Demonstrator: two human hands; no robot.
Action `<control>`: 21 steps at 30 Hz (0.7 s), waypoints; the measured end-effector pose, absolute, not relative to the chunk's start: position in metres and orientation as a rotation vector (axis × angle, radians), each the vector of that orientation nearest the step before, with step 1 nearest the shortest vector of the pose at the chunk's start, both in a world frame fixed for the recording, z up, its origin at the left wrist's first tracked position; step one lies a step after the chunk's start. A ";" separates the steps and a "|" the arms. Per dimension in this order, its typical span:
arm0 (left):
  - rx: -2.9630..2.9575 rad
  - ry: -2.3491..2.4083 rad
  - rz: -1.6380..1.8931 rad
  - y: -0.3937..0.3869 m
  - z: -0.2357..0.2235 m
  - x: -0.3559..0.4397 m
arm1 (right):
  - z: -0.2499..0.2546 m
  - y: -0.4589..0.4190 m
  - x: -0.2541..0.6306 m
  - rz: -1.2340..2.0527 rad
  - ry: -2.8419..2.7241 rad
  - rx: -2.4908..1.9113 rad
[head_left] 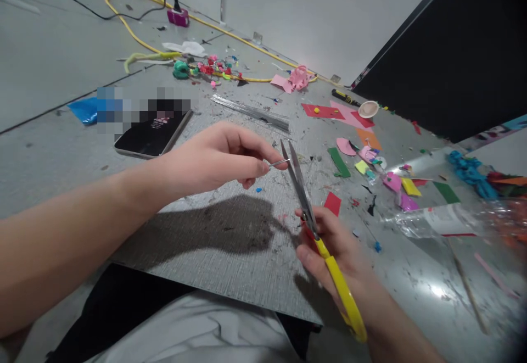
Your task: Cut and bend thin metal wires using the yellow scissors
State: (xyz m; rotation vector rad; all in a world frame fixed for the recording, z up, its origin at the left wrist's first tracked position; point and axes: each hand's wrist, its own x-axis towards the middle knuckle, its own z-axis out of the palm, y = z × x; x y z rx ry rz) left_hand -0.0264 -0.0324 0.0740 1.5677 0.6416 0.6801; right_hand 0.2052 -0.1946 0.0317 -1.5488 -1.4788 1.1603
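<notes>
Between thumb and fingers, my left hand (222, 160) pinches a short piece of thin wire (279, 163) over the grey board (230, 264). The wire's free end lies at the slightly parted blades of the scissors (300, 187), near their tips. My right hand (329, 253) is closed around these yellow-handled scissors, blades pointing away from me. Behind my left hand a bundle of thin silvery wires (251, 111) lies on the board. A black phone (154, 132) rests to the left, and a small blue bit (259, 190) lies below my left fingers.
Coloured scraps, among them a green strip (338, 162) and a red piece (333, 203), litter the right side. A clear plastic bottle (448, 220) lies at the right. A yellow cable (247, 33) and a purple plug adapter (178, 17) are at the back by the wall.
</notes>
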 end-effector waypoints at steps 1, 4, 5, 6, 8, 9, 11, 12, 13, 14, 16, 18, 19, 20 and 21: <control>1.555 0.642 0.677 -0.033 0.074 -0.026 | 0.031 -0.195 0.206 1.146 -1.472 -1.566; 1.528 0.659 0.654 -0.033 0.075 -0.026 | 0.029 -0.197 0.206 1.120 -1.479 -1.602; 1.524 0.662 0.647 -0.034 0.076 -0.026 | 0.029 -0.197 0.206 1.111 -1.486 -1.602; 1.525 0.665 0.642 -0.034 0.076 -0.026 | 0.028 -0.198 0.206 1.094 -1.489 -1.597; 1.535 0.664 0.642 -0.034 0.075 -0.026 | 0.028 -0.198 0.206 1.065 -1.485 -1.592; 1.541 0.660 0.641 -0.035 0.075 -0.026 | 0.028 -0.199 0.206 1.062 -1.484 -1.594; 1.552 0.653 0.636 -0.035 0.075 -0.026 | 0.028 -0.199 0.206 1.072 -1.488 -1.601; 1.557 0.650 0.633 -0.035 0.075 -0.025 | 0.028 -0.199 0.206 1.073 -1.490 -1.608; 1.562 0.649 0.630 -0.035 0.075 -0.025 | 0.028 -0.199 0.206 1.069 -1.493 -1.613; 1.570 0.650 0.627 -0.035 0.076 -0.025 | 0.028 -0.199 0.206 1.049 -1.494 -1.618; 1.589 0.657 0.623 -0.035 0.076 -0.025 | 0.027 -0.199 0.206 0.996 -1.505 -1.630; 1.613 0.664 0.624 -0.035 0.076 -0.025 | 0.025 -0.198 0.206 0.953 -1.534 -1.633; 1.622 0.666 0.626 -0.035 0.076 -0.025 | 0.025 -0.198 0.205 0.939 -1.554 -1.632; 1.627 0.669 0.630 -0.035 0.076 -0.025 | 0.024 -0.197 0.205 0.921 -1.575 -1.628; 1.628 0.669 0.631 -0.035 0.076 -0.025 | 0.024 -0.197 0.206 0.902 -1.597 -1.626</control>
